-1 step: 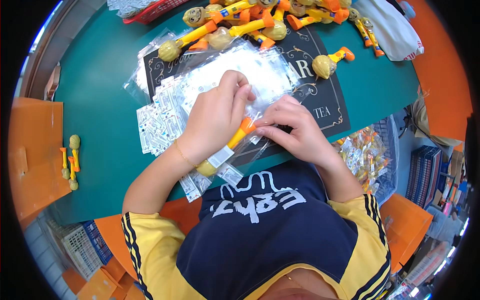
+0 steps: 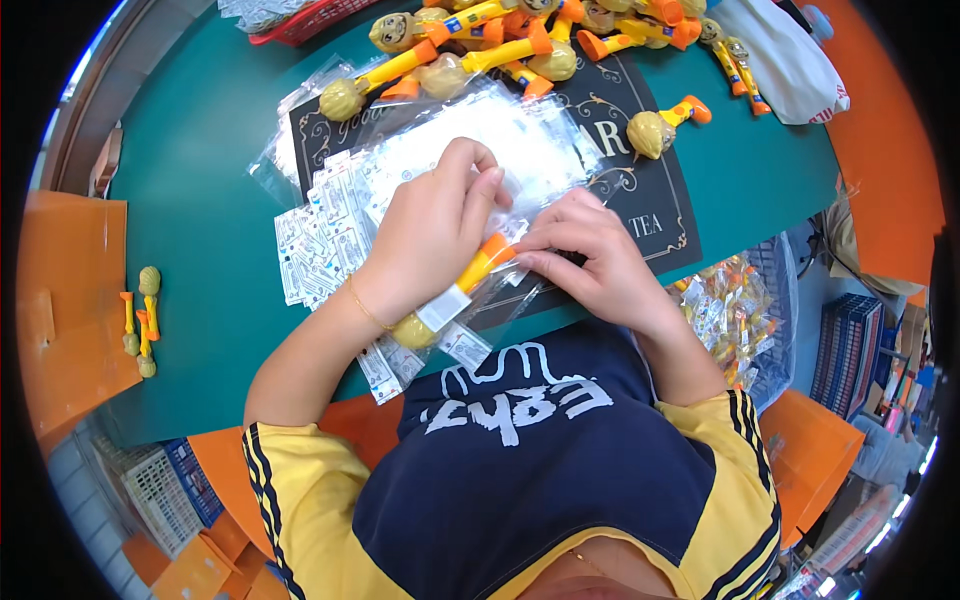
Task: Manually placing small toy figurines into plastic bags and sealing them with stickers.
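A yellow toy with an orange flared end [image 2: 488, 262] and a round gold head lies tilted inside a clear plastic bag [image 2: 505, 300], beneath my left wrist. My right hand [image 2: 590, 250] pinches the bag's edge between thumb and fingers, beside the orange end. Above the toy, my left hand [image 2: 430, 225] is closed, thumb against curled fingers; what it holds, if anything, is hidden. Under and beyond it lies a pile of clear bags [image 2: 520, 135]. Small printed paper slips [image 2: 315, 235] spread to its left, and a few more stick out below my left wrist.
Several gold-headed toys [image 2: 500, 50] are heaped at the far side; one toy [image 2: 652, 134] lies apart on the black mat [image 2: 665, 205]. A few sit at the left edge of the green table [image 2: 200, 300]. Bagged toys [image 2: 725, 310] fill a bin at my right. A red basket [image 2: 310, 22] stands far left.
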Demonstrator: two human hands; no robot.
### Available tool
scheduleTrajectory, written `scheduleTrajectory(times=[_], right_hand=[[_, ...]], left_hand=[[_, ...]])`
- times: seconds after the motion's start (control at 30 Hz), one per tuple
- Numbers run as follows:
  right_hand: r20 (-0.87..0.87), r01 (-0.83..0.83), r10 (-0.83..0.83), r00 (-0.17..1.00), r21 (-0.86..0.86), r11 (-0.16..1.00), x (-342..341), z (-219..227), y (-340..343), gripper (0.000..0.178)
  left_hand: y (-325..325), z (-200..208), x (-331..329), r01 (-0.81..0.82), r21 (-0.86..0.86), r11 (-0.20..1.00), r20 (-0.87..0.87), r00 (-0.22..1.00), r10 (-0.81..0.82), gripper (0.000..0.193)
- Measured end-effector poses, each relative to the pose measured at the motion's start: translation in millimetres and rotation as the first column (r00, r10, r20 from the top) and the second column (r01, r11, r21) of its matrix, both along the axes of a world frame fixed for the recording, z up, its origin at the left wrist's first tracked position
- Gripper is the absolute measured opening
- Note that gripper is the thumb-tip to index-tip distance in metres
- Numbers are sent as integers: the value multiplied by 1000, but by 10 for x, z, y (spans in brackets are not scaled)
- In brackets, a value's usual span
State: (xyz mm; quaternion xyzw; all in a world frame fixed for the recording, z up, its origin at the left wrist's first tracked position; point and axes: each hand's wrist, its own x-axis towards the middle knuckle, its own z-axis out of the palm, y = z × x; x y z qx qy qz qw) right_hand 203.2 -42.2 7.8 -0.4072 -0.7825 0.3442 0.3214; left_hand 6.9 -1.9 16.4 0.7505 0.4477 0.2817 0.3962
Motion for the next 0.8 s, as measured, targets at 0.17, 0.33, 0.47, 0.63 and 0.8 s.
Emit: scheduleTrajectory(times=[0.17, 0.33, 0.47, 0.63, 0.8], right_hand=[[148, -8, -15, 989, 155, 988, 141, 32, 36, 9], [153, -40, 44, 987, -25, 999, 130, 98, -29, 14], [151, 17, -8, 988, -54, 998, 104, 43, -30, 12], [145, 62, -51, 988, -74, 995, 71, 17, -40, 11], [147, 74, -65, 987, -59, 995, 112, -20, -46, 12]], left_hand=[[39, 64, -58, -40, -419, 907, 141, 984, 108, 15], [-20, 11, 1, -55, -310, 949, 88, 992, 86, 15], [-59, -78, 39, -60, -166, 984, 100, 992, 77, 15], [-53, -84, 17, -77, -143, 987, 130, 987, 96, 15], [-10, -104, -17, -41, -190, 981, 144, 987, 69, 17]])
